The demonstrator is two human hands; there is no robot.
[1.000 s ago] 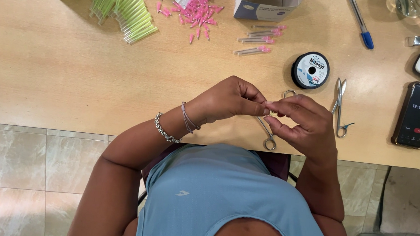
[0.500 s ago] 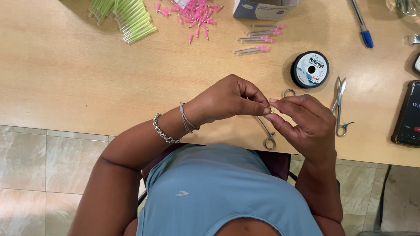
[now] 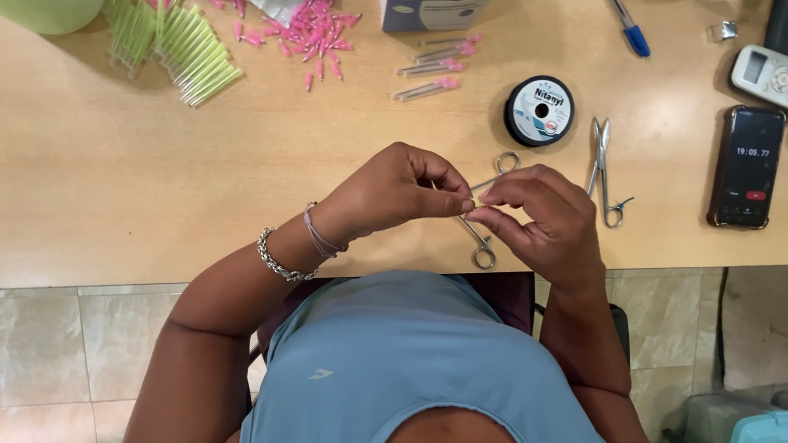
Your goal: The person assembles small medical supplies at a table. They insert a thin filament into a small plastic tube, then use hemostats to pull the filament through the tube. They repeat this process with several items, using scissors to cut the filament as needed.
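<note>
Head view: my left hand (image 3: 394,193) and right hand (image 3: 544,219) pinch together, fingertips touching, on a ring-handled clamp (image 3: 480,221) near the thread spool (image 3: 540,110). I'd keep this grip steady and close; whatever fine piece sits between my fingertips is hidden.

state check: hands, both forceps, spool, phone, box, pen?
left hand: fingertips pinched, meeting right hand
right hand: fingertips pinched on something too small to tell
forceps under hands: lying on table
second forceps: lying, closed
spool: flat
phone: screen lit
box: open
pen: capped
</note>
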